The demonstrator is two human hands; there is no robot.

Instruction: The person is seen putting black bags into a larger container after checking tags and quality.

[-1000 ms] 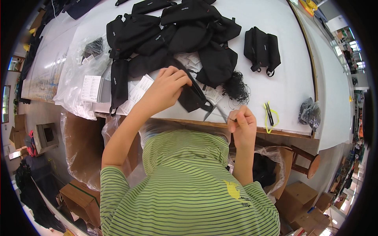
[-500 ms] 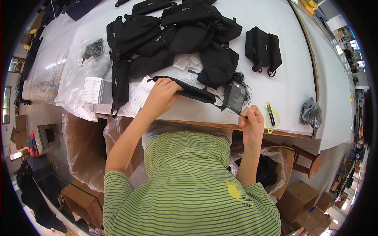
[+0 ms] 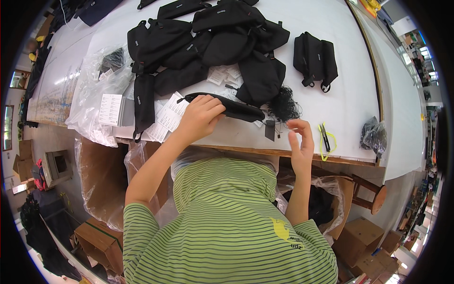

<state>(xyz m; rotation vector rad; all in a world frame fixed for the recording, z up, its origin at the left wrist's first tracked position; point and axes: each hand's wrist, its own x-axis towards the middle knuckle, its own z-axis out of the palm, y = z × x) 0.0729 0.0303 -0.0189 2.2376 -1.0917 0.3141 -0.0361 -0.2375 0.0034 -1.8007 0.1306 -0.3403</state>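
My left hand [image 3: 202, 115] grips a slim black pouch [image 3: 242, 111] near its left end, just over the table's front edge. From the pouch's right end hangs a dark hang tag [image 3: 269, 130]. My right hand [image 3: 301, 138] is raised beside the tag with thumb and fingers apart, holding nothing that I can see. A tangle of black tag strings [image 3: 285, 105] lies on the table behind the tag. To the right of that hand are black thread snips [image 3: 324, 136] on a yellow cord.
Black pouches [image 3: 231, 42] are heaped at the back, with two more [image 3: 315, 59] to the right. Printed white labels [image 3: 171, 113] lie under and around them. On the left sit a clear plastic bag [image 3: 87, 99] and a label stack [image 3: 111, 110]. A crumpled dark bag [image 3: 373, 135] rests at right.
My right hand has let go of the tag's string, and its fingers have spread. The hang tag has dropped and turned, now hanging lower. My left hand keeps its hold on the pouch.
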